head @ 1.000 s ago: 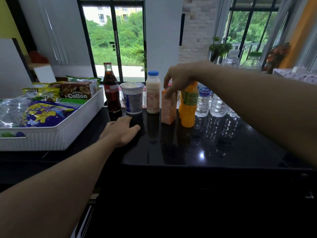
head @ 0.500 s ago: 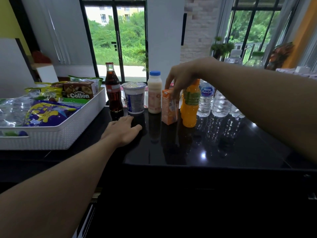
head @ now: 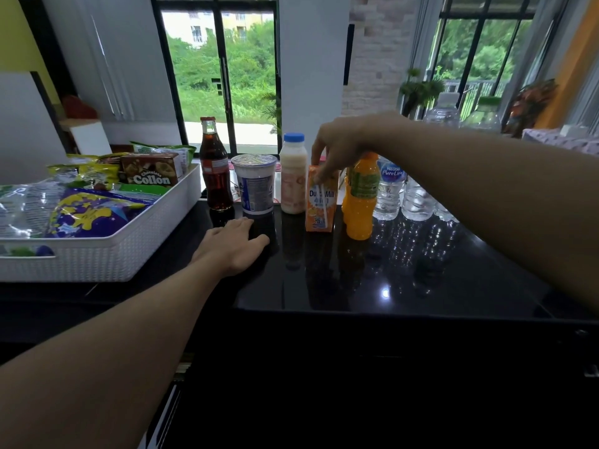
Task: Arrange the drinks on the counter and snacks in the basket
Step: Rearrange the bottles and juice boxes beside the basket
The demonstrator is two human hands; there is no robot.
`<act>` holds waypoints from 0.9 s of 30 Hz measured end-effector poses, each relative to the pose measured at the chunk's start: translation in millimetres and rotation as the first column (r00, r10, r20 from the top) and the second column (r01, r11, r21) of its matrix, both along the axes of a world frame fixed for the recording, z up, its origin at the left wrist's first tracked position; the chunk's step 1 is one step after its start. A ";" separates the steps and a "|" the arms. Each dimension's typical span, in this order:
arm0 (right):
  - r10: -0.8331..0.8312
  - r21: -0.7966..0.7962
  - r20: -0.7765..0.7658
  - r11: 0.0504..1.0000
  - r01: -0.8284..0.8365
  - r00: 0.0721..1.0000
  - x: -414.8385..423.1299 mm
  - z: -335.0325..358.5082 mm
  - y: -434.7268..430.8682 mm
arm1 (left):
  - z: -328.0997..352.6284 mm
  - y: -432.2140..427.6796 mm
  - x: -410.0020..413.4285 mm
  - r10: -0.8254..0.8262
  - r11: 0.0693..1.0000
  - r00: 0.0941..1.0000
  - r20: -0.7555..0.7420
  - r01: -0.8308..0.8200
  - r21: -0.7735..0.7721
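At the top of the juice carton [head: 321, 202], the right hand [head: 343, 147] pinches the upper edge with curled fingers [head: 318, 150]. The carton stands upright on the black counter [head: 421, 270], just beside an orange bottle [head: 361, 196] and a pale milk bottle [head: 293, 176]. Further left, past a lidded cup [head: 256, 186] and a cola bottle [head: 215, 166], the left hand [head: 231, 251] lies flat on the counter with fingers straight and together, near a white basket [head: 107, 254] full of snacks [head: 150, 170].
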State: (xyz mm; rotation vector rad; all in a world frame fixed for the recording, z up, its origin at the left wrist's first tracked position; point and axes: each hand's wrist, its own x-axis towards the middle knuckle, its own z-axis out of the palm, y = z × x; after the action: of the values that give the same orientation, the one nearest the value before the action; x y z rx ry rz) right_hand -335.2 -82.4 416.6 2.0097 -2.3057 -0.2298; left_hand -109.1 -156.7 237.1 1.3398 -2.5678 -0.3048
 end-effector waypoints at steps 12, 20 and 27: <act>-0.048 -0.051 -0.073 0.998 0.044 0.996 -2.0 -2.3 -2.2 | -0.5 -1.9 0.4 0.001 1.000 1.000 -0.004 -0.001 0.006; -0.059 -0.041 -0.059 0.998 0.056 0.997 0.0 -3.0 -0.1 | 0.2 -2.5 0.0 0.019 0.999 1.000 0.001 -0.019 0.037; -0.039 -0.039 -0.051 0.999 0.037 0.998 3.0 -3.6 3.0 | 2.9 -1.1 1.0 0.007 0.999 1.000 -0.010 -0.006 0.051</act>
State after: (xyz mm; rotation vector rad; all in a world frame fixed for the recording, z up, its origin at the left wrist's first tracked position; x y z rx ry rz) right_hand -332.3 -79.5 413.0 1.9208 -2.3011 -0.2356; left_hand -108.2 -157.8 240.0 1.3599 -2.5635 -0.3774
